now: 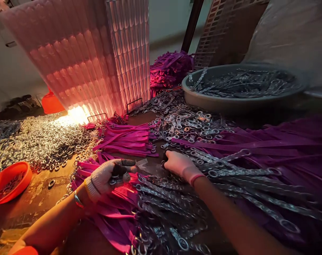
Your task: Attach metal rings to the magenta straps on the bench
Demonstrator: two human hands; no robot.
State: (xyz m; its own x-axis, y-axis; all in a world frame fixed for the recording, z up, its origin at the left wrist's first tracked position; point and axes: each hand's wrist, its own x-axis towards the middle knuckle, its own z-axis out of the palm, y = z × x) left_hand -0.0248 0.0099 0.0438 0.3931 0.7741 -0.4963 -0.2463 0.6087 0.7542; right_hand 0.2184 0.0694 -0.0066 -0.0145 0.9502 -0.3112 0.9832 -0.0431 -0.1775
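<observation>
My left hand (110, 179), in a pale glove with dark fingertips, is palm up over magenta straps (118, 209); its fingers curl around small metal rings (115, 180). My right hand (176, 163), also gloved, is closed, knuckles up, just right of the table's middle; what its fingers hold, if anything, is hidden. Silver metal chain strips (171, 198) with ring ends lie between and below the hands. More chain strips (246, 171) spread to the right of my right wrist, beside purple straps (277, 141).
A large heap of metal rings (44, 141) covers the left. Orange bowl (22, 184) stands at the left edge. Behind are clear ribbed plastic panels (78, 60) before a bright light, a purple strap pile (171, 69) and a wide grey basin (230, 102) of metal strips.
</observation>
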